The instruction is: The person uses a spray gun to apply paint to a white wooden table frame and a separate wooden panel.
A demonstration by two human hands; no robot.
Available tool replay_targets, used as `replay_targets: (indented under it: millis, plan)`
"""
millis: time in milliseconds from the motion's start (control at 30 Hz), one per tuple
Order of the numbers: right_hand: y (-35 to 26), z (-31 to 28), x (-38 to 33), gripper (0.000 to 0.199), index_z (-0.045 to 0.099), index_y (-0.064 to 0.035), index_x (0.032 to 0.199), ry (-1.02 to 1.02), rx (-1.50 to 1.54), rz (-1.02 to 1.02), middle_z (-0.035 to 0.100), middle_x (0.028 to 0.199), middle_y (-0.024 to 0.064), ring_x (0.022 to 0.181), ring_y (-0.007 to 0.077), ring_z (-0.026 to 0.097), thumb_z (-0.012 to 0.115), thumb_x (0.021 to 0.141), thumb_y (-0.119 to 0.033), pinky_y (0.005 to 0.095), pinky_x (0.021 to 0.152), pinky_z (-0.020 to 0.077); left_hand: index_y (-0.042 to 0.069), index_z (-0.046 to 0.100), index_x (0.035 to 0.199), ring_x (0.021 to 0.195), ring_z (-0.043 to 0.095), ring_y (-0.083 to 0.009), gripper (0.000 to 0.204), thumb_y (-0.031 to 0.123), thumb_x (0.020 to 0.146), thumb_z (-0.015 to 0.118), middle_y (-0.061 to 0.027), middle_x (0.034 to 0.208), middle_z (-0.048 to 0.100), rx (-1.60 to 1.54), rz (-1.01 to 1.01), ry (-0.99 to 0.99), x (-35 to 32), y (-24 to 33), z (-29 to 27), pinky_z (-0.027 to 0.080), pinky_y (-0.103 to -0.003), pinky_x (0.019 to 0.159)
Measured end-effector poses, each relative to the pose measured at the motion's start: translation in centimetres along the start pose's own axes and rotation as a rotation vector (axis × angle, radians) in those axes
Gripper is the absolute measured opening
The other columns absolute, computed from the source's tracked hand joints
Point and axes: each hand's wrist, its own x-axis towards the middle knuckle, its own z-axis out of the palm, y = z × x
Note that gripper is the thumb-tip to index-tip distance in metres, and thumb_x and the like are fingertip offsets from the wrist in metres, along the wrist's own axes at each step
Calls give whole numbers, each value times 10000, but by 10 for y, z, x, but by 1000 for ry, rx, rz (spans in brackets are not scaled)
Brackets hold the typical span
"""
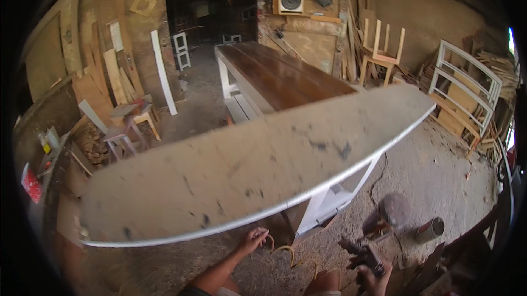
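Observation:
My left hand (253, 240) is closed, its fingers pinching a thin yellowish hose (285, 248) that loops down between my knees. My right hand (375, 279) grips a dark spray gun (359, 256), blurred by motion, low at the right. In front of both hands stretches a long greyish-tan board (230, 175) with dark smudges and a white edge. It is above a white-painted frame (315, 213), and my left hand is just below its near edge without visibly touching it.
Behind the board stands a table with a glossy brown top (274, 71). A round-topped can (387, 213) and a smaller open can (429, 230) stand on the floor at right. Stools (126, 134) are at left; a chair frame (381, 54) and white frame (466, 85) are at right.

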Motion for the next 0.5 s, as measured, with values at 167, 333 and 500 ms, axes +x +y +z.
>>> replay_targets:
  millis: [167,333,500]
  plan:
    - [-133,2,-52,279,744,-56,1213,-38,76,31,686,773,-6,636,42,554,757,972,-195,227,556,442,76,731,1071,596,634,-209,328,384,1039,622,-80,670,648,433,-27,67,-104,53,-16,496,-376,600]
    - [-266,19,-91,263,729,-40,1212,-180,5,137,688,810,-38,623,18,527,755,966,-130,220,529,416,83,756,997,665,676,-310,372,435,1009,636,-144,713,673,427,-165,180,-213,115,-63,513,-417,629]
    - [-328,52,-118,343,678,-37,1306,-447,144,20,736,950,-19,735,40,573,735,979,-123,229,613,464,92,778,994,772,718,-365,413,481,981,642,-182,799,718,540,-222,332,-296,191,-131,537,-457,683]
